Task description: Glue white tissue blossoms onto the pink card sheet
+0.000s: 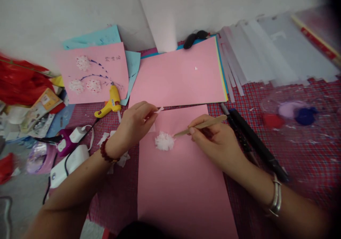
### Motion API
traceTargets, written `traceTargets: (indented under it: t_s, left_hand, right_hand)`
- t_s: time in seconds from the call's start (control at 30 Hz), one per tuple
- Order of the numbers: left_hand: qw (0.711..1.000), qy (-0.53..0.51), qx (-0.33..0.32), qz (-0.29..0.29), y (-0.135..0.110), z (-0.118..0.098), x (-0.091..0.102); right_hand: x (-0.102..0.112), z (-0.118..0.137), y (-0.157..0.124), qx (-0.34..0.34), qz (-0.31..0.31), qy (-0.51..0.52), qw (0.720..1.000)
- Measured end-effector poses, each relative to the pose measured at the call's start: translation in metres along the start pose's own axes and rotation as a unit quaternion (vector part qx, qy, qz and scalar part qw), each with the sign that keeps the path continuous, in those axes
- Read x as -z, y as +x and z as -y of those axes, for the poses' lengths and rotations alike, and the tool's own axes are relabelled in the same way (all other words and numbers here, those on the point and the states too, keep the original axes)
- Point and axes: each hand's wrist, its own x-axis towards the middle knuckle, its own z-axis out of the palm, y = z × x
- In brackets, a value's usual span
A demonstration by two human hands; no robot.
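My left hand (137, 122) pinches a small piece of pale tissue paper (160, 110) between thumb and fingers, over the upper edge of a pink sheet (181, 189). In my right hand (213, 137) is a thin wooden stick (205, 124), held like a pen. Its tip points left and lies close beside a fluffy white paper pompom (164, 141) on the sheet; whether it touches cannot be told. Loose bits of white tissue paper (123, 159) lie near my left wrist, partly hidden by it.
A yellow glue gun (113, 100) rests by a pink picture (99, 68) with several white blossoms. Behind are stacked coloured sheets (176, 82). Black pens (257, 144) and clay lumps (290, 112) lie right. A white power strip (70, 166) and cables are left.
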Motion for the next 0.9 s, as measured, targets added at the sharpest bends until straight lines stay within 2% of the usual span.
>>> traceTargets:
  t_s: [0.27, 0.37, 0.47, 0.53, 0.6, 0.67, 0.7, 0.9]
  left_hand:
    - [0.990, -0.121, 0.000, 0.066, 0.004, -0.010, -0.003]
    - [0.977, -0.155, -0.021, 0.141, 0.010, -0.014, -0.009]
    - [0.961, -0.145, -0.069, 0.225, 0.014, -0.015, -0.012]
    - [0.950, -0.138, -0.102, 0.261, 0.015, -0.013, -0.011]
    - [0.941, -0.142, -0.116, 0.286, 0.013, -0.011, -0.008]
    - [0.936, -0.148, -0.117, 0.296, 0.011, -0.010, -0.006]
    - [0.937, -0.146, -0.117, 0.297, 0.009, -0.010, -0.005]
    - [0.946, -0.110, -0.132, 0.276, 0.007, -0.017, -0.004]
  right_hand:
    - [-0.004, -0.001, -0.002, 0.042, 0.041, 0.006, 0.998]
    - [-0.003, -0.001, -0.003, 0.058, 0.062, 0.028, 0.996]
    - [0.000, 0.002, -0.003, 0.095, 0.079, 0.027, 0.992]
    - [0.003, 0.005, -0.003, 0.113, 0.039, 0.011, 0.993]
    - [0.007, 0.006, -0.002, 0.107, -0.046, 0.005, 0.993]
    - [0.008, 0.007, -0.001, 0.091, -0.102, 0.015, 0.990]
    - [0.008, 0.006, 0.000, 0.084, -0.106, 0.020, 0.991]
    - [0.002, 0.000, 0.002, 0.058, -0.029, -0.011, 0.998]
